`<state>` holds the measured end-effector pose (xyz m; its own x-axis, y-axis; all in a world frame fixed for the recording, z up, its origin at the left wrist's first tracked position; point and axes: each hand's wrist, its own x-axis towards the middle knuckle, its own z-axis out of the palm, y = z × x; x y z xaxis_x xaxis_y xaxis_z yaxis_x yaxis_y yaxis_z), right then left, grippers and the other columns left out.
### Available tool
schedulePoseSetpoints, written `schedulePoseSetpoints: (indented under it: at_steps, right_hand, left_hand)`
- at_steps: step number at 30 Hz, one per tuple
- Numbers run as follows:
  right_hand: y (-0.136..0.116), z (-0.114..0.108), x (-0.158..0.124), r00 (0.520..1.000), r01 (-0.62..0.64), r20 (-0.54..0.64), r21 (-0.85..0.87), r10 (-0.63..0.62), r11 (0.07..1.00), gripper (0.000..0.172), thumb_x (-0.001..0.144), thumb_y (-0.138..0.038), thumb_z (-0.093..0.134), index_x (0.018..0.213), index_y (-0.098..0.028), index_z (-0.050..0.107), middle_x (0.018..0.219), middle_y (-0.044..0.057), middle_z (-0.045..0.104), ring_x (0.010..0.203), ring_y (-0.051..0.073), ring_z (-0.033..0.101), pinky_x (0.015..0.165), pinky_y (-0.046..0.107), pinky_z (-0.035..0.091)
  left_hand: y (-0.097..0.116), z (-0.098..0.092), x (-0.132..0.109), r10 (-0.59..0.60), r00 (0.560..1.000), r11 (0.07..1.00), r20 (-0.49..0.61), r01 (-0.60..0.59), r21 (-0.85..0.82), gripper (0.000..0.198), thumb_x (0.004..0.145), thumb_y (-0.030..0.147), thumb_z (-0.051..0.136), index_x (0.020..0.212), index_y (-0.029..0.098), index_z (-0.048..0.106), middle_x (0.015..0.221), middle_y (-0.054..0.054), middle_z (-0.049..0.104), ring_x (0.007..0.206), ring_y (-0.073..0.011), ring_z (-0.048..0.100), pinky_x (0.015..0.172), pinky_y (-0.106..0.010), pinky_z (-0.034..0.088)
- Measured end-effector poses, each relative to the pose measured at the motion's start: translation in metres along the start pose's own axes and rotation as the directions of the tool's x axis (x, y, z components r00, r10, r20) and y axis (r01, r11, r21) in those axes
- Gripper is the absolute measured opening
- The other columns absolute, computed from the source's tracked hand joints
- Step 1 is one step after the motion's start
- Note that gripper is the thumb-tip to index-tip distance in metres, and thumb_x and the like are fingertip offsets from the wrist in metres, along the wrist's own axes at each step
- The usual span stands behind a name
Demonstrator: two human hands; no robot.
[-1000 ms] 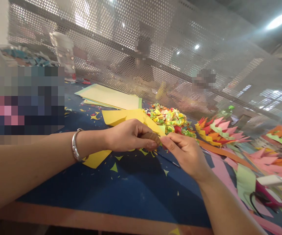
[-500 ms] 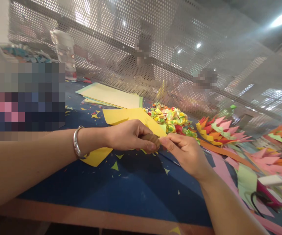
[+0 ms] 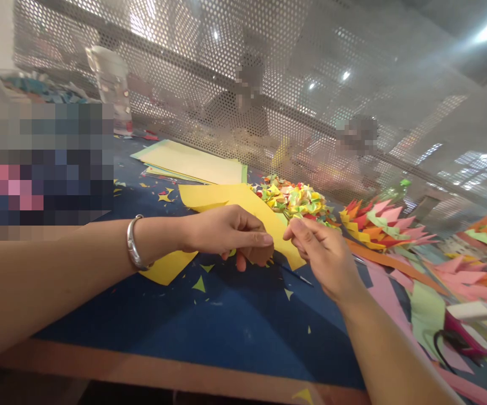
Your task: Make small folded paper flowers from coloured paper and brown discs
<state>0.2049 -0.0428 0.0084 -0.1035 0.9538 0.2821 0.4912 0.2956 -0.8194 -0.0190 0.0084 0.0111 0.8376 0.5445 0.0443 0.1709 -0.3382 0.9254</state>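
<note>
Perforated grey panelling (image 3: 175,67) slants behind a dark-blue tabletop (image 3: 226,349). Flat, bright-yellow paper (image 3: 209,195) lies on it, behind and between the hands; it should be light, bendy and easily creased, best lifted by an edge. Bare left hand (image 3: 237,239) curls inward, right hand (image 3: 319,247) pinches; I cannot tell whether either holds anything. Nearer lies a pointed green paper scrap (image 3: 200,284).
</note>
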Motion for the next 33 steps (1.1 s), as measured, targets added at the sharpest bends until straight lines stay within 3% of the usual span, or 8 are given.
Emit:
schedulePoseSetpoints:
  at_steps: [4, 9, 13, 17, 19, 23, 28, 33]
  right_hand:
    - [0.0, 0.001, 0.002, 1.0, 0.015, -0.002, -0.022, -0.015, 1.0, 0.045, 0.09, -0.061, 0.056, 0.078, -0.018, 0.063, 0.057, -0.007, 0.027, 0.051, 0.01, 0.025, 0.046, 0.027, 0.018]
    - [-0.001, 0.001, 0.002, 0.999, 0.039, -0.007, -0.062, -0.039, 0.997, 0.045, 0.091, -0.06, 0.056, 0.076, -0.018, 0.063, 0.054, -0.007, 0.028, 0.049, 0.01, 0.026, 0.046, 0.027, 0.02]
    - [-0.001, 0.002, 0.002, 0.999, 0.033, -0.039, -0.093, -0.037, 0.995, 0.046, 0.09, -0.061, 0.056, 0.074, -0.018, 0.063, 0.053, -0.007, 0.027, 0.049, 0.01, 0.025, 0.046, 0.027, 0.019]
    - [-0.001, 0.002, 0.003, 0.997, 0.053, -0.043, -0.11, -0.058, 0.992, 0.045, 0.091, -0.06, 0.056, 0.074, -0.018, 0.063, 0.055, -0.007, 0.028, 0.049, 0.009, 0.026, 0.046, 0.027, 0.019]
    - [-0.002, 0.001, 0.002, 0.996, 0.07, -0.038, -0.134, -0.076, 0.988, 0.044, 0.092, -0.058, 0.056, 0.074, -0.018, 0.063, 0.055, -0.007, 0.03, 0.05, 0.01, 0.028, 0.046, 0.027, 0.021]
    - [-0.002, 0.001, 0.001, 0.991, 0.101, -0.071, -0.125, -0.11, 0.987, 0.042, 0.091, -0.056, 0.058, 0.075, -0.018, 0.063, 0.056, -0.006, 0.033, 0.05, 0.009, 0.029, 0.047, 0.027, 0.022]
    - [0.003, 0.0, 0.001, 0.977, 0.135, -0.162, -0.041, -0.14, 0.99, 0.04, 0.093, -0.054, 0.057, 0.076, -0.018, 0.064, 0.057, -0.006, 0.031, 0.049, 0.009, 0.027, 0.046, 0.027, 0.02]
    - [0.001, 0.001, 0.002, 0.968, 0.151, -0.182, -0.116, -0.17, 0.982, 0.042, 0.092, -0.055, 0.058, 0.076, -0.018, 0.065, 0.055, -0.006, 0.033, 0.05, 0.01, 0.032, 0.048, 0.026, 0.025]
  left_hand:
    - [-0.001, 0.002, 0.001, -0.063, 0.997, 0.976, -0.05, 0.072, 0.207, 0.041, 0.093, 0.049, 0.053, 0.075, 0.015, 0.067, 0.049, 0.003, 0.056, 0.041, -0.0085, 0.057, 0.041, -0.016, 0.036]
    - [-0.002, -0.003, 0.001, 0.013, 0.976, 0.95, -0.219, 0.056, 0.308, 0.031, 0.091, 0.041, 0.056, 0.11, 0.019, 0.067, 0.075, -0.002, 0.074, 0.036, -0.0076, 0.056, 0.04, -0.018, 0.036]
    - [-0.005, -0.014, -0.001, 0.02, 0.924, 0.927, -0.383, 0.127, 0.353, 0.073, 0.08, 0.027, 0.067, 0.146, 0.024, 0.036, 0.07, 0.001, 0.073, 0.032, -0.0092, 0.052, 0.039, -0.02, 0.034]
    - [-0.012, -0.022, 0.001, -0.151, 0.916, 0.899, -0.371, 0.284, 0.333, 0.036, 0.075, 0.023, 0.064, 0.11, 0.018, 0.064, 0.071, -0.002, 0.072, 0.04, -0.0119, 0.06, 0.042, -0.021, 0.036]
    - [-0.015, -0.023, 0.002, -0.088, 0.904, 0.869, -0.419, 0.275, 0.411, 0.014, 0.077, 0.024, 0.06, 0.087, 0.017, 0.066, 0.07, -0.003, 0.07, 0.047, -0.0123, 0.061, 0.047, -0.022, 0.038]
    - [-0.014, -0.023, 0.001, 0.308, 0.741, 0.784, -0.597, 0.158, 0.6, 0.02, 0.082, 0.023, 0.056, 0.095, 0.016, 0.069, 0.073, -0.003, 0.07, 0.064, -0.0139, 0.062, 0.06, -0.025, 0.042]
    - [-0.012, -0.032, -0.003, 0.515, 0.579, 0.69, -0.632, 0.158, 0.706, 0.04, 0.088, 0.022, 0.049, 0.125, 0.014, 0.064, 0.096, -0.008, 0.074, 0.083, -0.0189, 0.068, 0.078, -0.03, 0.05]
    - [-0.031, -0.057, 0.005, 0.259, 0.648, 0.628, -0.717, 0.451, 0.634, 0.055, 0.092, 0.024, 0.042, 0.146, 0.014, 0.044, 0.134, -0.012, 0.063, 0.122, -0.026, 0.059, 0.105, -0.036, 0.044]
